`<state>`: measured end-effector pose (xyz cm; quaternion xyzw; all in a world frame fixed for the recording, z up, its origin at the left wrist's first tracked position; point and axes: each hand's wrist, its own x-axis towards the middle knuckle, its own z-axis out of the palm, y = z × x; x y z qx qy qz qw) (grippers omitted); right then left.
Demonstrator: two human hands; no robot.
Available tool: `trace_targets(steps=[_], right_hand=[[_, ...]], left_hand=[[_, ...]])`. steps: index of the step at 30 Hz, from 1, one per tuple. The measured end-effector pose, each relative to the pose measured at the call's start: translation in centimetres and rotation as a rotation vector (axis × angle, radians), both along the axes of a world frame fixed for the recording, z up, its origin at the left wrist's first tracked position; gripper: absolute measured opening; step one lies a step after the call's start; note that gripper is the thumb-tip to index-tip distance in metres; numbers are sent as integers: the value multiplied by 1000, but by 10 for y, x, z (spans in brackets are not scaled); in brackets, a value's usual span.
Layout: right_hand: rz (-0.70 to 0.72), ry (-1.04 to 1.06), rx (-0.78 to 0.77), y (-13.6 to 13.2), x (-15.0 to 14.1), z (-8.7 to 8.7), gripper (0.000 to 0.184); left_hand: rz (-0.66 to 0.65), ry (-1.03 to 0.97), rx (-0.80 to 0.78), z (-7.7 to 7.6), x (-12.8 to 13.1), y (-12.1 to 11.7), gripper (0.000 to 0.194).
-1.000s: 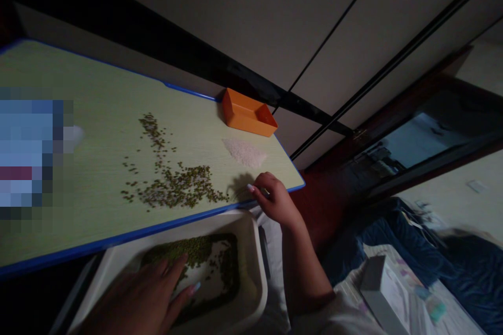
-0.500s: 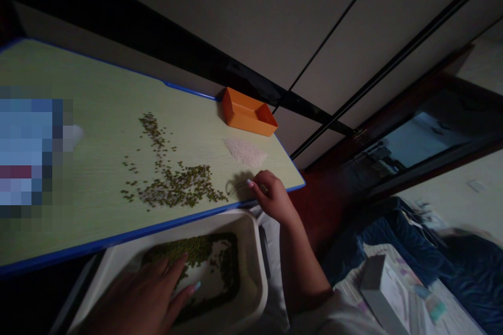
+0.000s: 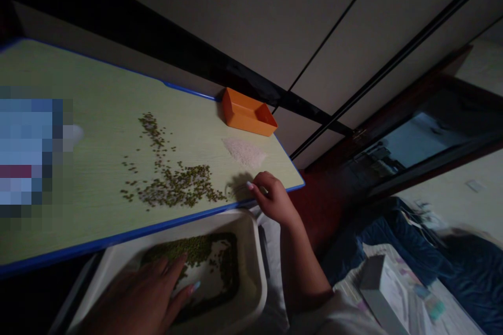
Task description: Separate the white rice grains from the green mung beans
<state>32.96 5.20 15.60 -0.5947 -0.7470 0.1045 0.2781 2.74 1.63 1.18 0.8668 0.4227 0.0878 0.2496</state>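
Green beans (image 3: 173, 184) lie scattered over a pale table (image 3: 98, 115) with a blue edge. A small heap of white rice (image 3: 244, 153) sits near the table's right corner, below an orange tray (image 3: 248, 113). My right hand (image 3: 271, 198) rests at the table's front edge just right of the beans, fingers curled, fingertips touching the surface. My left hand (image 3: 143, 296) lies flat with fingers spread in a white tub (image 3: 251, 251) below the table edge, on a layer of green beans (image 3: 198, 251).
A pixelated blue patch (image 3: 31, 152) covers the table's left side. A grey box (image 3: 375, 285) and dark blue bedding (image 3: 428, 251) lie to the right. A grey wall (image 3: 275, 15) with dark rails rises behind the table.
My right hand has shifted very slightly along the table edge. The left hand stays in the tub.
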Motion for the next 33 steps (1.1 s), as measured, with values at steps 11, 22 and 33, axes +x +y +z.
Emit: trace_targets(steps=[11, 22, 33], right_hand=[[-184, -56, 19, 8, 6, -4, 39], [-165, -43, 12, 23, 0, -8, 37], [-12, -15, -42, 10, 4, -1, 35]], left_hand=[[37, -26, 19, -7, 1, -3, 55], [28, -21, -55, 2, 0, 0, 56], [-13, 58, -69, 9, 2, 0, 61]])
